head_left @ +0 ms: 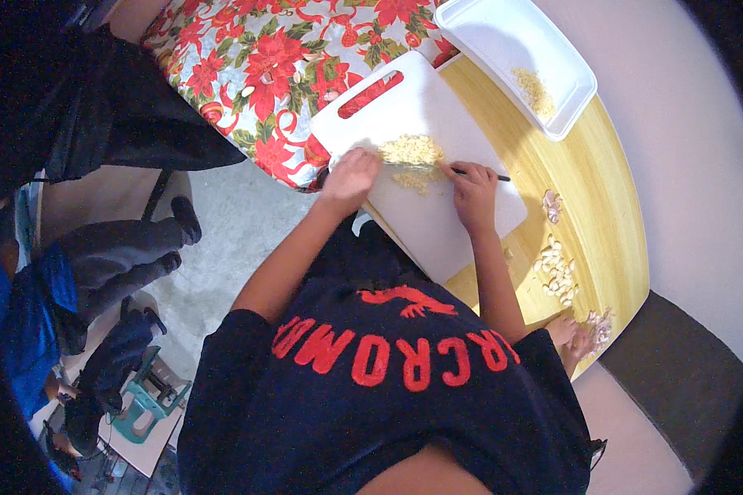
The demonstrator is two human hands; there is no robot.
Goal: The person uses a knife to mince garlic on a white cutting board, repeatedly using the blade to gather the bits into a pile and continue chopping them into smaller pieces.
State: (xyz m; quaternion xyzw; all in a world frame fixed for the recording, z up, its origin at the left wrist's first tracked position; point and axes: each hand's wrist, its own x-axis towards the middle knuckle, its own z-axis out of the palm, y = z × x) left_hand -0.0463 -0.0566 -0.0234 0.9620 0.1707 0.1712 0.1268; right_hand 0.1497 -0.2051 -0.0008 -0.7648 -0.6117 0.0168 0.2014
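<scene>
A knife (504,177) lies across the white cutting board (470,132), its thin blade running between my two hands. My right hand (475,198) is closed round the dark handle. At the blade's far end my left hand (352,178) has its fingers closed, pressing at the tip. A pile of finely chopped garlic (411,149) sits mostly just beyond the blade. A thinner scatter of bits lies on the near side.
Beyond the board stands a white tray (504,49) with some chopped garlic inside. Peeled cloves (556,272) and skins (551,206) lie on the wooden table (611,190) at right. Another person's hands (571,337) work near more skins. A flowered cloth (264,74) covers the left side.
</scene>
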